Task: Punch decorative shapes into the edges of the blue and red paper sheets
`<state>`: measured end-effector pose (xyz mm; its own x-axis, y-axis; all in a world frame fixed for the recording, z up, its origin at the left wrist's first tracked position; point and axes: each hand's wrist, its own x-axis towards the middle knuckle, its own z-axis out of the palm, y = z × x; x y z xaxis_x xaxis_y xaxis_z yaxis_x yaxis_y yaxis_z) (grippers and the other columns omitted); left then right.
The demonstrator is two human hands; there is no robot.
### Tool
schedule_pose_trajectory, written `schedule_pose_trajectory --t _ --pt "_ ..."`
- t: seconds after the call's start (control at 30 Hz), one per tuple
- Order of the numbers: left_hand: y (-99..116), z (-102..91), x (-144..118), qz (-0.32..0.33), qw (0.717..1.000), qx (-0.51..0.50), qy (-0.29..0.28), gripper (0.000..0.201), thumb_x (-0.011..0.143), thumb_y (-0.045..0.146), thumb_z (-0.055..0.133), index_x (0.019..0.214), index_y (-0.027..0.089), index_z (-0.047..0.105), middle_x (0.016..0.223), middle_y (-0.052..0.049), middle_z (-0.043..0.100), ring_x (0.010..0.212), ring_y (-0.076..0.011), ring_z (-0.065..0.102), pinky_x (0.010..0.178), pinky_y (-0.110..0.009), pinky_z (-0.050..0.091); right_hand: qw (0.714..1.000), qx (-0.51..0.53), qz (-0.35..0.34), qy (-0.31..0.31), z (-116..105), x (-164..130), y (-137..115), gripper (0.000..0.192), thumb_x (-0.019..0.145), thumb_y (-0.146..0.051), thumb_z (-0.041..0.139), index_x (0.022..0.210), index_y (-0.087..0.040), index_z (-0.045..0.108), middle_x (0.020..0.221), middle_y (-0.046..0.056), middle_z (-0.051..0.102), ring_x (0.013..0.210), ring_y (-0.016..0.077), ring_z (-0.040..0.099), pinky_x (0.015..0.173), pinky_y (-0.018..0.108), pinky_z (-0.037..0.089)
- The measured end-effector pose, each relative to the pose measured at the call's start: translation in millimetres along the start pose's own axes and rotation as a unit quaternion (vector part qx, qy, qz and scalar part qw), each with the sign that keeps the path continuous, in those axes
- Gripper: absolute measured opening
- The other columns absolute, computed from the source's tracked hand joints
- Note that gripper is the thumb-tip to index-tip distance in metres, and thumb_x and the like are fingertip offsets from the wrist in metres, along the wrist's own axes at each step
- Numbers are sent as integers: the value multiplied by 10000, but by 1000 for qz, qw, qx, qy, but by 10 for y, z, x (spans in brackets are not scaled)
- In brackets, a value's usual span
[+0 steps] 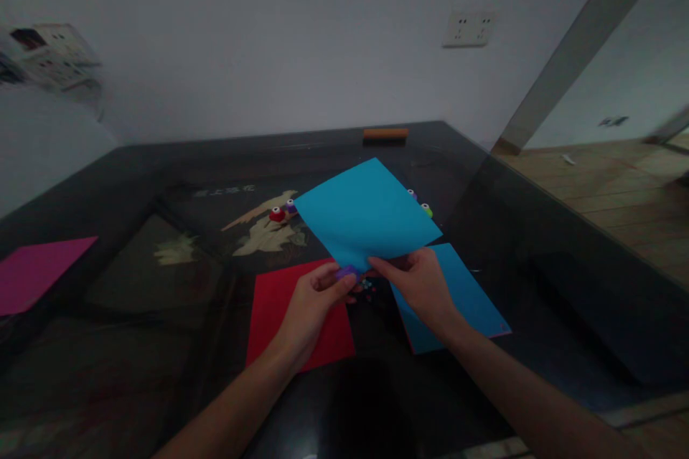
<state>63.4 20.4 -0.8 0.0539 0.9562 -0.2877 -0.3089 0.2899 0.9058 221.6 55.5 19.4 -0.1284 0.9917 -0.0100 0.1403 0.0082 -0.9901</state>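
Observation:
A blue paper sheet (366, 211) is held up over the dark glass table (134, 179). My right hand (420, 283) pinches its near edge. My left hand (315, 297) grips a small purple paper punch (346, 272) clamped at the sheet's near corner. Below the hands lie a red sheet (280, 308) on the left and a second blue sheet (468, 301) on the right. Tiny coloured paper bits (367, 287) lie between them.
Small punches stand behind the held sheet: a red one (276, 214), a purple one (291, 206), a green one (426, 209). A pink sheet (32, 272) lies at the far left. An orange block (385, 134) sits at the table's far edge. Wooden floor lies to the right.

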Motion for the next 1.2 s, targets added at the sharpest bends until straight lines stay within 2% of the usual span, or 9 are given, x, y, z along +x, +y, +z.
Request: schedule_pose_trajectory --t 0.3,0.63,0.93,1.1,1.2 --pt "37 26 -25 7 1000 -11 1 308 651 291 770 922 152 717 889 -84 731 744 -168 644 710 -275 482 1000 1 -7 4 13 -7 7 189 685 -335 696 671 -147 690 699 89 733 676 259 700 624 358 550" --pt "26 19 -21 18 1000 -16 4 329 625 288 789 912 141 722 877 -89 730 756 -186 649 732 -304 499 1000 -3 -13 10 9 -25 3 175 689 -328 693 677 -154 699 704 86 733 668 255 698 622 359 551" --pt "26 0 -9 41 999 10 -15 299 649 296 771 908 152 730 853 -80 727 760 -192 639 738 -312 482 1000 -13 -7 22 16 -31 -34 162 674 -314 692 622 -160 684 667 80 726 641 250 693 602 348 546" --pt "31 -11 3 59 997 28 -30 279 682 312 745 917 163 729 876 -81 723 764 -190 633 747 -315 473 999 -3 -26 24 15 -32 -49 141 668 -311 692 666 -171 689 697 62 733 644 237 693 607 344 554" --pt "35 -6 6 62 997 32 -21 305 676 312 751 942 165 727 873 -82 726 797 -202 633 750 -314 470 998 -24 -45 23 4 -37 -56 132 681 -304 681 668 -173 687 711 60 736 650 237 693 593 335 549"
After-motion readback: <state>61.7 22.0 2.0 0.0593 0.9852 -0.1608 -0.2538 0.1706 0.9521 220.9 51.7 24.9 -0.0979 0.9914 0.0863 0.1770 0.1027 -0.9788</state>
